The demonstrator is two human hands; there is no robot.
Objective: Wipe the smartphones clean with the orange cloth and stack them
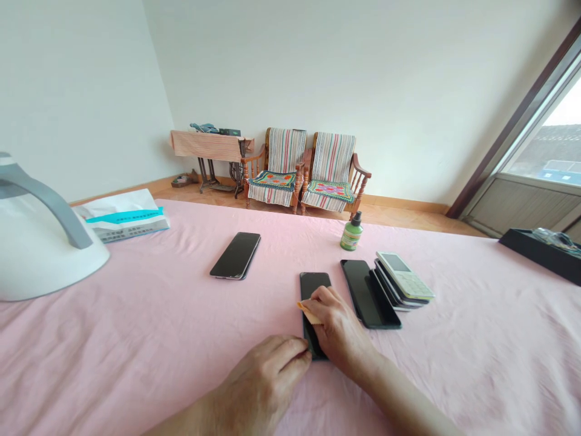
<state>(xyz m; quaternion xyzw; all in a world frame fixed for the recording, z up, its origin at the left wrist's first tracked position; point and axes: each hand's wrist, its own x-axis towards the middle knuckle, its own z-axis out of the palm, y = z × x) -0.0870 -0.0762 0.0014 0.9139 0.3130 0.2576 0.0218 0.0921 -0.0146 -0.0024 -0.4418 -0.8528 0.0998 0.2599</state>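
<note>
Touching phone (315, 283), left hand (267, 376); right hand (339, 328) pressing probable cloth (309, 313); bag (124, 218) print illegible.

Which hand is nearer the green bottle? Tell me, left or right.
Right. The right hand, holding a yellow pad, lies on the black phone in front of the green bottle; the left hand rests at that phone's near end, farther back and leftward.
</note>
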